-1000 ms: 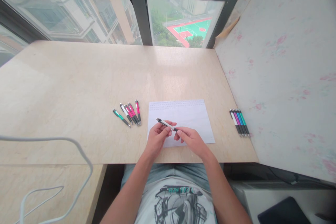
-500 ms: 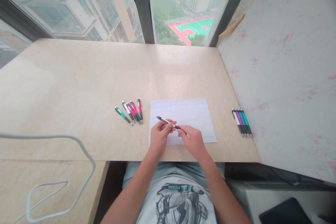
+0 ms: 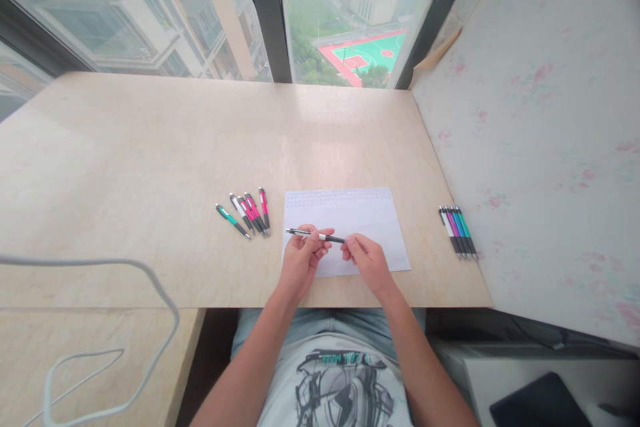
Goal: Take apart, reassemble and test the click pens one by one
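beige desktop (image 3: 150,147): left hand (image 3: 301,256) grips white-and-black click pen (image 3: 325,237); right hand (image 3: 367,259), pinching its three-o'clock end, might tug it loose.

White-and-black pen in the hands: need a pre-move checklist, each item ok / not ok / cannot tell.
1. Left hand has the white-and-black pen: ok, held between thumb and fingers.
2. Right hand gripping the pen's dark end: cannot tell, fingertips are right at it.
3. Writing point out or in: cannot tell, too small and partly behind the fingers.
4. Paper flat on the desk: ok, hands are over its near part.
5. Pens at the right in a neat row: ok, side by side.
6. Pens at the left in a neat row: not ok, lying at differing angles.
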`<action>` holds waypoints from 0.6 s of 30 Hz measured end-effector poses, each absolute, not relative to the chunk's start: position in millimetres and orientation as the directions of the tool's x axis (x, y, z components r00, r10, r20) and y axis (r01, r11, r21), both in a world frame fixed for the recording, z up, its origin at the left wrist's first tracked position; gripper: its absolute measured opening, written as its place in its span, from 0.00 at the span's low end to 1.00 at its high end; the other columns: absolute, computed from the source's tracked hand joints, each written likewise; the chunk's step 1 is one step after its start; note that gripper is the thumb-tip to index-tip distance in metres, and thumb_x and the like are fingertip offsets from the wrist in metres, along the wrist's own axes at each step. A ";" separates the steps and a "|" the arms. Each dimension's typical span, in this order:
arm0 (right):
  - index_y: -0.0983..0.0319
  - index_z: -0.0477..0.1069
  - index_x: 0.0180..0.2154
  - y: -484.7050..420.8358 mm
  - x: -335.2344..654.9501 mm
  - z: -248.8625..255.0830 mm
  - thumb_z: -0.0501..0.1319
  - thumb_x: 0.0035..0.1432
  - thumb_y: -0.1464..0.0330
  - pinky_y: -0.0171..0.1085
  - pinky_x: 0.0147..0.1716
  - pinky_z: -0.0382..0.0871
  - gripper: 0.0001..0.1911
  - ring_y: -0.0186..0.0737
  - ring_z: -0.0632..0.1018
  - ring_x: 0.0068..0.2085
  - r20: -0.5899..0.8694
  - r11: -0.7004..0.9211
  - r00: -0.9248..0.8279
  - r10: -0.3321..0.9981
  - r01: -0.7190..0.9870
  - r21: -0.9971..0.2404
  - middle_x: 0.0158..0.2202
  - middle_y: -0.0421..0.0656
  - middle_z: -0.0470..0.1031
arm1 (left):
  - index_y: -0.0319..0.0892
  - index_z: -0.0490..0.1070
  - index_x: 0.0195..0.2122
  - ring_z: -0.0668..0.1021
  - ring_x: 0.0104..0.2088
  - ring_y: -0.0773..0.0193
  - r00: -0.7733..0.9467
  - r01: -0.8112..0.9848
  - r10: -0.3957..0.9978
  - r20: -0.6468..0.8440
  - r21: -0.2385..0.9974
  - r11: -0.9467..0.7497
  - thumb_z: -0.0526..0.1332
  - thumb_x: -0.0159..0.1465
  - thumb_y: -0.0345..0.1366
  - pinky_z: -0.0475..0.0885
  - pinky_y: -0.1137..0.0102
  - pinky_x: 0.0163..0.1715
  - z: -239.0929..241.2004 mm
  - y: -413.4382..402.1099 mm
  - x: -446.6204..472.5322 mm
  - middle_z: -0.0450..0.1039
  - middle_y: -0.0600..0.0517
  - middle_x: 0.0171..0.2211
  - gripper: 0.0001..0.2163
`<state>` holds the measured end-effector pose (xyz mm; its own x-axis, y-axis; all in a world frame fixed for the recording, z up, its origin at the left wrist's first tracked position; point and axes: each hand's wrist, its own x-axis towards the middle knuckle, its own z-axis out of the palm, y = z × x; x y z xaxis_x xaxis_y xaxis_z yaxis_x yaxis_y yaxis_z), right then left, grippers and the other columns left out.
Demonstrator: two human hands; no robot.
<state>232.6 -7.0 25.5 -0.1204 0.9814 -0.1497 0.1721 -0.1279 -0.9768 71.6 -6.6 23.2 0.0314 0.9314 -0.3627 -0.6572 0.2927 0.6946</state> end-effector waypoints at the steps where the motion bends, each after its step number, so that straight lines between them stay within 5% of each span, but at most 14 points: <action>1: 0.61 0.71 0.29 -6.9 232.7 24.7 0.52 0.66 0.55 0.34 0.28 0.63 0.21 0.36 0.71 0.27 -0.155 -0.134 -0.125 0.980 0.165 -0.977 0.24 0.40 0.72 | 0.42 0.71 0.39 0.80 0.31 0.69 0.040 -0.639 0.934 -0.354 0.709 0.297 0.67 0.60 0.37 0.73 0.75 0.33 24.1 -7.2 71.4 0.80 0.45 0.41 0.09; 4: 0.61 0.70 0.28 -6.5 233.6 22.5 0.52 0.66 0.54 0.34 0.27 0.62 0.21 0.35 0.70 0.26 -0.181 -0.162 -0.127 0.975 0.145 -0.976 0.23 0.39 0.71 | 0.40 0.73 0.44 0.80 0.32 0.68 0.060 -0.579 0.942 -0.330 0.758 0.302 0.69 0.58 0.34 0.73 0.73 0.35 27.0 -8.4 71.3 0.80 0.45 0.42 0.13; 11: 0.60 0.66 0.23 -8.2 231.1 24.2 0.51 0.66 0.53 0.34 0.23 0.57 0.24 0.33 0.65 0.22 -0.180 -0.176 -0.011 0.984 0.169 -0.970 0.18 0.36 0.63 | 0.38 0.76 0.35 0.80 0.31 0.67 0.066 -0.505 0.939 -0.336 0.801 0.322 0.72 0.54 0.33 0.73 0.73 0.34 26.5 -7.9 71.8 0.81 0.45 0.40 0.09; 18: 0.60 0.64 0.23 -10.7 230.0 29.0 0.51 0.68 0.61 0.35 0.27 0.56 0.21 0.34 0.64 0.24 0.127 0.133 -0.045 0.991 0.453 -0.882 0.20 0.37 0.62 | 0.39 0.74 0.36 0.80 0.30 0.69 -0.026 -0.608 0.888 -0.460 0.712 0.351 0.72 0.54 0.37 0.73 0.77 0.31 25.6 -9.1 83.1 0.81 0.48 0.34 0.12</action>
<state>230.0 -10.7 29.0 -0.0446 0.9909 0.1270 0.4526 0.1334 -0.8817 83.1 -9.1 25.6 -0.0265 0.8877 -0.4597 -0.6084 0.3506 0.7120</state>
